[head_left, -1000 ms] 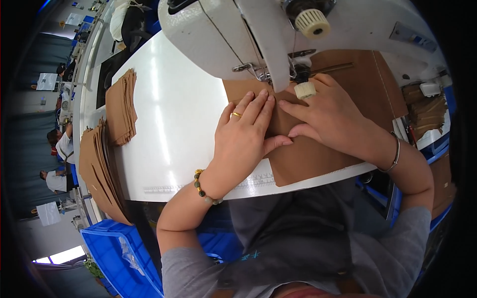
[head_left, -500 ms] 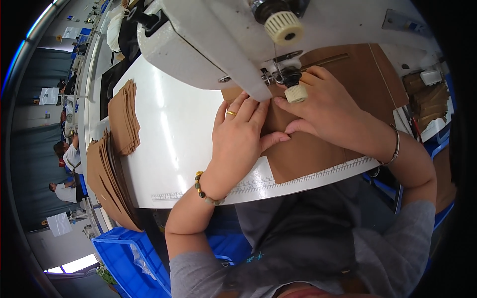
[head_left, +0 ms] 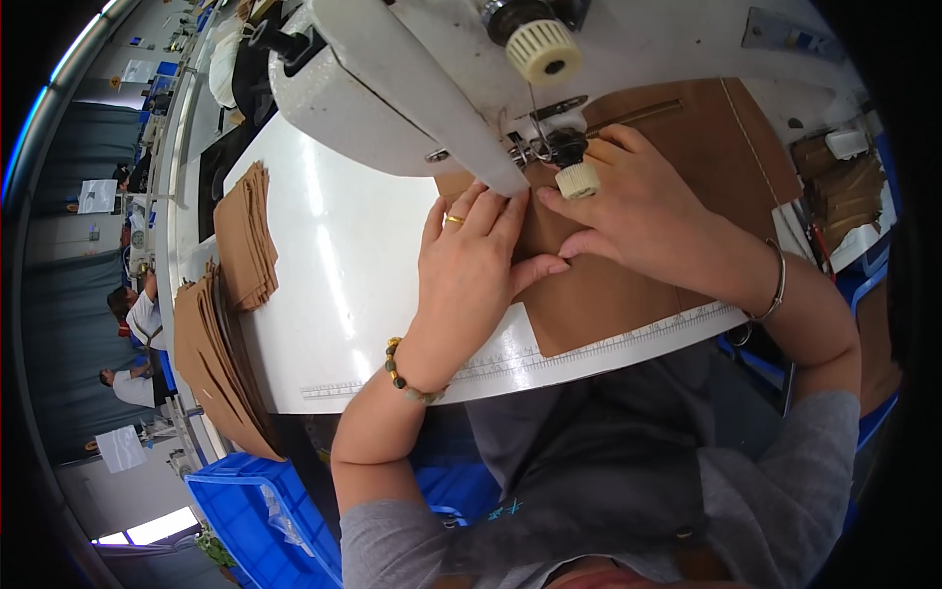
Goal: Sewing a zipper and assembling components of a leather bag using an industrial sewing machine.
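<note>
So the brown fabric panel (head_left: 613, 299) is sitting on the white sewing table (head_left: 334, 255), partly tucked under the head of the sewing machine (head_left: 392, 93), and I'd call this mid-job. The left hand (head_left: 466, 260) is spread flat on it, fingertips right by the machine's nose, and the right hand (head_left: 643, 211) lies across it too, fingers stretched out with some tips hidden behind a cream knob (head_left: 578, 181). Neither is clenched, looks like they're just pressing; can't tell if the thumbs, basically tip to tip, pinch a little fold. Done so far: 1 pale stitch line (head_left: 746, 128) runs down the panel's far right part. The spot under the needle looks unfinished to me, but the machine blocks it, so no clue how much seam is left. Also 2 brown stacks (head_left: 243, 236) off to the left, can't say if they're finished or waiting.
</note>
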Demonstrator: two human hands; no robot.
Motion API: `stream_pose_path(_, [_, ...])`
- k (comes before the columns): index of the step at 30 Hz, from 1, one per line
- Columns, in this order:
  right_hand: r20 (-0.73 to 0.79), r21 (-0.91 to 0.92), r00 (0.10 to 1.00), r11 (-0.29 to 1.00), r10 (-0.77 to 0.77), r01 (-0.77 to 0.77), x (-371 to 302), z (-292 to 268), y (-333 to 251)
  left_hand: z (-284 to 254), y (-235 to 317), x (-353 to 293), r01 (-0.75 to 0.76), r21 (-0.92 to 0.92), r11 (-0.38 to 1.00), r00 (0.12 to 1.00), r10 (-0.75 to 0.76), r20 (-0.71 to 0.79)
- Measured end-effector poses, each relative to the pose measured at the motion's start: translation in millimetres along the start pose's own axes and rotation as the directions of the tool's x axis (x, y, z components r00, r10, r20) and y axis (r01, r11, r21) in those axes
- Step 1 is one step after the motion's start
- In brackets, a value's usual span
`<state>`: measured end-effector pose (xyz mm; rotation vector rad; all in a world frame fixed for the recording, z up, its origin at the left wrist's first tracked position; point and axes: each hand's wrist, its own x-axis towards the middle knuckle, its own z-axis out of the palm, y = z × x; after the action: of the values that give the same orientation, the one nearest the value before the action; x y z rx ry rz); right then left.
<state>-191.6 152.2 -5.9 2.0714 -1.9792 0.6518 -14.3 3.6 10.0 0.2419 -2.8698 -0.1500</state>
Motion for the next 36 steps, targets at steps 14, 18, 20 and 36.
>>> stream_pose_path(14, [-0.268, 0.37, 0.851, 0.864, 0.452, -0.342, 16.6, -30.5, 36.2, 0.8, -1.5, 1.3, -0.003, 0.005, 1.0, 1.0, 0.003, -0.005])
stream_pose_path(18, [-0.404, 0.256, 0.861, 0.942, 0.31, -0.219, 20.6, -24.6, 42.0, 0.6, -1.2, 1.7, 0.001, 0.011, 1.0, 1.0, -0.001, 0.007])
stream_pose_path(20, [-0.399, 0.301, 0.855, 0.928, 0.332, -0.219, 19.6, -22.1, 41.2, 1.0, -0.9, 1.4, 0.007, 0.011, 1.0, 1.0, -0.007, 0.005])
stream_pose_path(36, [-0.114, 0.146, 0.973, 0.972, 0.202, -0.184, 10.4, -53.7, 30.1, 2.6, -1.4, -0.8, 0.029, 0.035, 0.999, 1.0, -0.029, 0.004])
